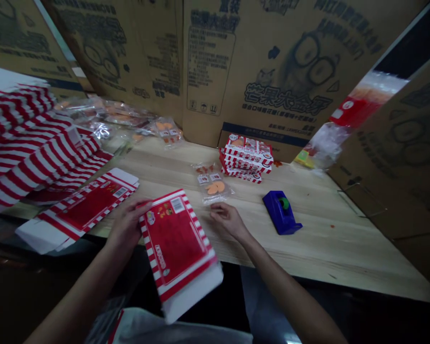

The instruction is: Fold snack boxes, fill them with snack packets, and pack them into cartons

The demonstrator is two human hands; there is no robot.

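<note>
My left hand (129,222) grips the left edge of a red-and-white striped carton (175,239), tilted over the table's front edge, with its white end flap sticking out toward me. My right hand (229,220) has its fingers curled together beside the near edge of a clear plastic packet (215,185) with orange round pieces inside. Whether those fingers hold the packet's edge is hidden. Left of my left hand lies another flattened-looking striped carton (93,200), its white flaps extended.
Striped cartons (32,138) are heaped at left, near more clear packets (111,112). Several filled cartons (247,155) form a stack at the back. A blue tape dispenser (280,213) stands at right on the wooden table (318,243). Large cardboard boxes (208,81) wall off the back.
</note>
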